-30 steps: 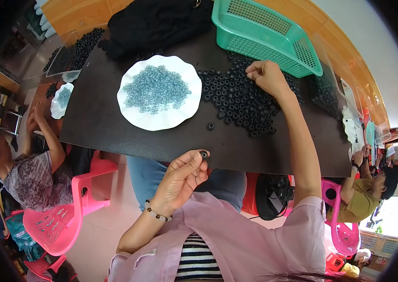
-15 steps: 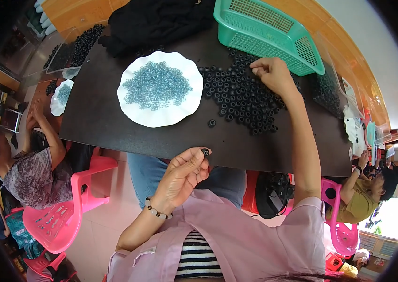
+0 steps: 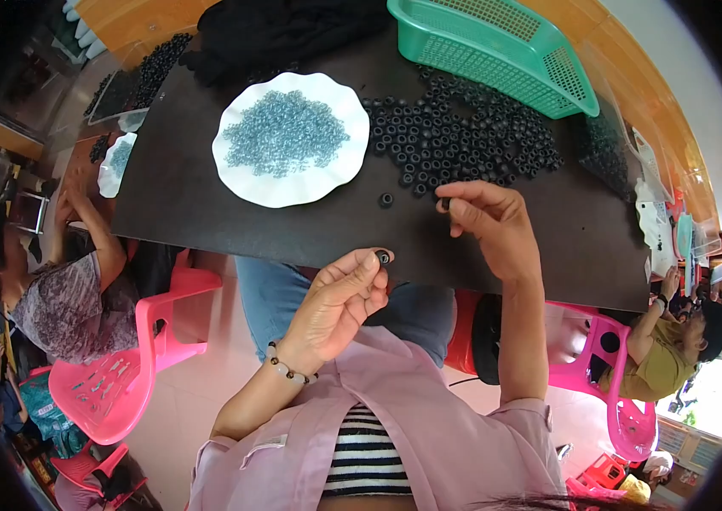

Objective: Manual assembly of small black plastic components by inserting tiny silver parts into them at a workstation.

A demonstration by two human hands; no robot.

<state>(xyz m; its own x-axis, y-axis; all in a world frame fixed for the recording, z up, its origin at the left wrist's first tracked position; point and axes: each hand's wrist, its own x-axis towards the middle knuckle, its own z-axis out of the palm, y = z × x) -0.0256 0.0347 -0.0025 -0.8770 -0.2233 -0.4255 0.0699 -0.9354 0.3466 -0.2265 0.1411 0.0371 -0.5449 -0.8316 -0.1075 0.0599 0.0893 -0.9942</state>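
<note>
My left hand [image 3: 335,308], with a bead bracelet at its wrist, pinches a small black ring-shaped piece [image 3: 383,257] between thumb and forefinger, just in front of the table edge. My right hand [image 3: 499,228] hovers over the near part of the table and holds another small black ring-shaped piece [image 3: 444,204] at its fingertips. Beyond it spreads a heap of the same black pieces [image 3: 425,140]. A lone black piece [image 3: 386,200] lies apart from the heap. Left of the heap, a white wavy-edged plate [image 3: 280,198] carries a mound of clear bluish rings [image 3: 286,134].
A green plastic basket [image 3: 497,64] stands behind the heap, and dark cloth [image 3: 284,38] lies at the back. Beside the basket rests a clear bag of dark pieces [image 3: 604,153]. People sit at the left [image 3: 80,298] and right [image 3: 655,358] near pink chairs [image 3: 101,396].
My right hand has come back from the heap toward my left hand, now with a black piece at its fingertips. The left hand keeps its piece and has barely moved.
</note>
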